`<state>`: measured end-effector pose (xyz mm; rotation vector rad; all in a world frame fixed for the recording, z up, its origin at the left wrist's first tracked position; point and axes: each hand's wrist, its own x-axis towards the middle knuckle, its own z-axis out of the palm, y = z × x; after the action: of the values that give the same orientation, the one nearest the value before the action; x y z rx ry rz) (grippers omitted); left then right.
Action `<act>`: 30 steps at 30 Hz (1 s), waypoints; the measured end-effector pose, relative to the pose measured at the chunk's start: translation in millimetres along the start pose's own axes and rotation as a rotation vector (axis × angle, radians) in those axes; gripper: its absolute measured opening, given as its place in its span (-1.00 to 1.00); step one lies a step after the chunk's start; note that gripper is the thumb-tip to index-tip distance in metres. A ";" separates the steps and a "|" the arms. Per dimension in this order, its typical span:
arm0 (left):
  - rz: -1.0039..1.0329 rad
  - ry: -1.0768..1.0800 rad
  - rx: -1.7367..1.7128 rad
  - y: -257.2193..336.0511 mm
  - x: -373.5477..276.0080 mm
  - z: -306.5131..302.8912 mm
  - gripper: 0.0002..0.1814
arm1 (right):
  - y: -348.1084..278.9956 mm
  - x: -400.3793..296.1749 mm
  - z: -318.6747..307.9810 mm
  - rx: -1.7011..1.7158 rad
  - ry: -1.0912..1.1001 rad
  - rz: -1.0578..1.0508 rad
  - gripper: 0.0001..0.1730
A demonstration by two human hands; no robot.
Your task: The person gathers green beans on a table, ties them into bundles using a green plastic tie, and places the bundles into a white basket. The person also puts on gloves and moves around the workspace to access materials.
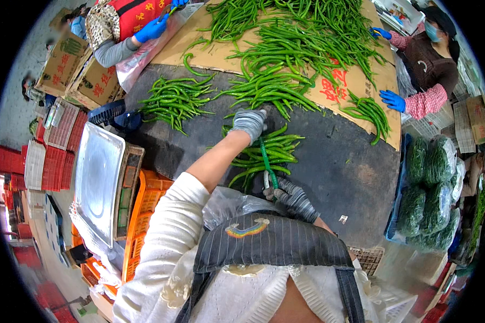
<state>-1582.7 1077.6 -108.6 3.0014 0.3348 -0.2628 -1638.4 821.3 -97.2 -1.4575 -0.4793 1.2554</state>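
Note:
My left hand (pixel 248 123), in a grey knit glove, is over the dark tabletop with its fingers curled. From under it a narrow green strip (pixel 265 157), which looks like tape, runs down to my right hand (pixel 293 198), also gloved, whose fingers close on its lower end. A pale curved piece (pixel 266 179) shows beside that end; I cannot tell if it belongs to the strip. Beneath the strip lies a bunch of long green peppers (pixel 246 155). Just beyond my left hand is a larger pile of peppers (pixel 266 87).
Cardboard (pixel 234 56) under heaped peppers covers the far table. Another pepper pile (pixel 178 99) lies left. A metal scale pan (pixel 99 181) and an orange crate (pixel 139 226) stand left; bagged greens (pixel 422 202) sit right. Blue-gloved co-workers' hands (pixel 151 30) (pixel 392 101) work across the table.

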 end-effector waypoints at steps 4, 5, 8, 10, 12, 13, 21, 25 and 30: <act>0.077 0.177 -0.302 -16.3 -11.9 -17.5 -0.59 | -1.4 -2.3 3.2 0.031 0.023 -0.017 -0.55; 0.172 0.019 -0.349 -18.9 -25.9 -26.3 -0.38 | -2.9 -2.6 2.8 0.040 0.030 -0.022 -0.55; 0.240 -0.229 0.047 6.9 -68.1 -30.0 0.31 | -1.9 -2.0 -1.6 0.047 -0.007 -0.036 -0.55; 0.207 -0.225 0.168 18.6 -81.6 -9.0 0.42 | 4.5 1.2 -2.9 0.044 -0.011 -0.033 -0.56; 0.150 -0.021 0.159 26.4 -80.6 9.3 0.29 | 3.4 3.9 -5.4 0.056 -0.005 -0.035 -0.56; 0.125 -0.037 0.165 27.7 -77.8 12.7 0.24 | -2.2 5.5 -4.2 0.072 0.000 -0.040 -0.56; 0.085 -0.017 0.155 27.8 -58.4 17.2 -0.08 | 3.8 8.6 -7.4 0.031 -0.006 -0.021 -0.50; 0.053 -0.057 0.111 27.7 -54.4 14.7 -0.17 | 1.4 8.3 -11.3 0.035 -0.018 -0.059 -0.50; 0.086 -0.017 0.091 27.5 -58.2 10.5 -0.22 | -7.8 2.3 -11.3 0.000 0.023 -0.039 -0.54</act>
<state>-1634.0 1037.4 -105.7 3.0916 0.1970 -0.3032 -1625.1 820.5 -93.0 -1.4544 -0.4903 1.2070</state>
